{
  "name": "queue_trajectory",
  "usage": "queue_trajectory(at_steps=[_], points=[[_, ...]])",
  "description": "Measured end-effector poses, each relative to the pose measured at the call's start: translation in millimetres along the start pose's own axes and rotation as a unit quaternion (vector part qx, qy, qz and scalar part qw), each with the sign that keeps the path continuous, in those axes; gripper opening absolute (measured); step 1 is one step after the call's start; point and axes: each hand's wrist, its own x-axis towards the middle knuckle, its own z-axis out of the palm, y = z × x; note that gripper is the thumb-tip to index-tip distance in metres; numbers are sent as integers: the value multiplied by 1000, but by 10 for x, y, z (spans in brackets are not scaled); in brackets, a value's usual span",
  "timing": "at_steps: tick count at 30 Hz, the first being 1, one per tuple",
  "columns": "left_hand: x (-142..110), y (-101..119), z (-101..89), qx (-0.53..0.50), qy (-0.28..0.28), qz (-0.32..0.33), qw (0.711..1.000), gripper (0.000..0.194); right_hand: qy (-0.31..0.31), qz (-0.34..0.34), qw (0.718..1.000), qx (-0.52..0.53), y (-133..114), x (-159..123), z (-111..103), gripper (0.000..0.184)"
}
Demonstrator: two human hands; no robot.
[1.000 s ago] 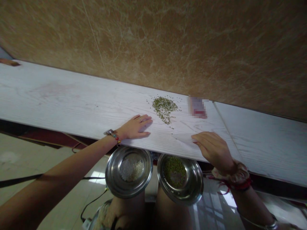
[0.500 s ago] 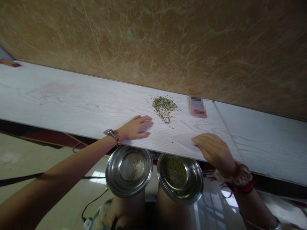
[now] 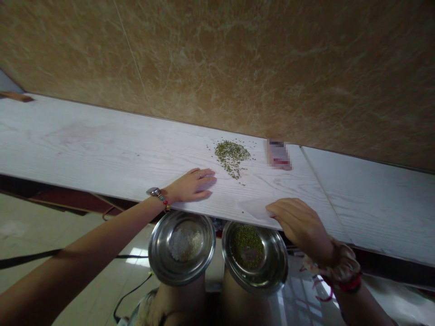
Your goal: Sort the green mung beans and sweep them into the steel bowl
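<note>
Place: room indoors, home or shop is unclear
Wall (image 3: 217,68): brown, marble-patterned
Desk (image 3: 152,149): white wood grain
Floor (image 3: 34,226): glossy pale tiles

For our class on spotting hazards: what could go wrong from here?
The left bowl and right bowl seem propped on the legs, so a shift might tip them. One loose grain lies near the front edge of the white table and could fall. The thin white sheet in the right hand might flick it astray.
</note>
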Motion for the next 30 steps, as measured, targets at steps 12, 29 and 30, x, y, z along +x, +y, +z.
queue_trajectory(at_steps=[12,29,30], points=[[-6,-17,20,-10,10,-1,1000,42,16,-1,1000,9,58,9,51,24],[0,-5,-4,-17,14,-4,1000,40,22,20,998,-52,3,-33,-29,21],[0,-6,-2,-17,15,-3,1000,40,16,18,998,-59,-18,-26,-27,20]])
